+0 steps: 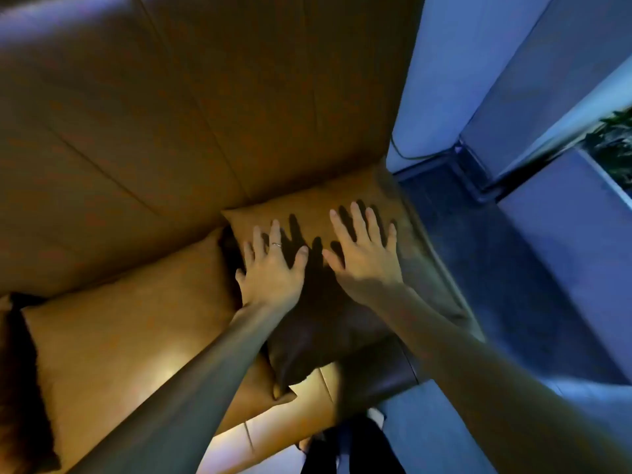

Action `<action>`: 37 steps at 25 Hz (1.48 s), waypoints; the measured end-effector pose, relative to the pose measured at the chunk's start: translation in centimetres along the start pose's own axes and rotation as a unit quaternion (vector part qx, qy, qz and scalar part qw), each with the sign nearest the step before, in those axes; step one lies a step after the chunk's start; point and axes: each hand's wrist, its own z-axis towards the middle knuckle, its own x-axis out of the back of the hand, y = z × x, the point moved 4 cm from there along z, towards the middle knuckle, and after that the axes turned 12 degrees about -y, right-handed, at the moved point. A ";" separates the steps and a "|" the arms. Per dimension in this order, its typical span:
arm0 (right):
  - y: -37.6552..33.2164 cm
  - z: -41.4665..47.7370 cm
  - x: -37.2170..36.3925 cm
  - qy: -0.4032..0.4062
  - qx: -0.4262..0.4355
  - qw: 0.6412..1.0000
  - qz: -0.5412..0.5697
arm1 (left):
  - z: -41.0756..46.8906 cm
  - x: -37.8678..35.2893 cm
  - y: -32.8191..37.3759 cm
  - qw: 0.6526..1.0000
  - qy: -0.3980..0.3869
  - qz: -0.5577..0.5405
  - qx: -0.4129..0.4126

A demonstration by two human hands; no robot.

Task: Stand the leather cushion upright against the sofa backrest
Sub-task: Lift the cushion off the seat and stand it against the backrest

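A tan leather cushion leans against the tan sofa backrest at the sofa's right end, its lower part in shadow. My left hand, with a ring on one finger, lies flat on the cushion's left side with fingers spread. My right hand lies flat on its right side, fingers spread too. Neither hand grips anything; both palms rest against the cushion's face.
A second tan cushion stands to the left, touching the first. A dark brown cushion sits at the far left edge. The sofa's right arm borders dark floor, a white wall and a cable.
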 end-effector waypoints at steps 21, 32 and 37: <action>14.0 7.8 0.3 -0.077 -0.239 0.766 0.592 | 7.4 -4.1 -6.4 0.801 0.074 -0.540 0.248; 11.9 8.0 11.4 -0.015 -0.101 0.746 0.658 | 5.3 6.5 0.5 0.782 0.195 -0.580 0.116; 12.0 9.6 16.0 0.004 -0.062 0.752 0.656 | 5.0 9.9 2.7 0.756 0.151 -0.633 0.071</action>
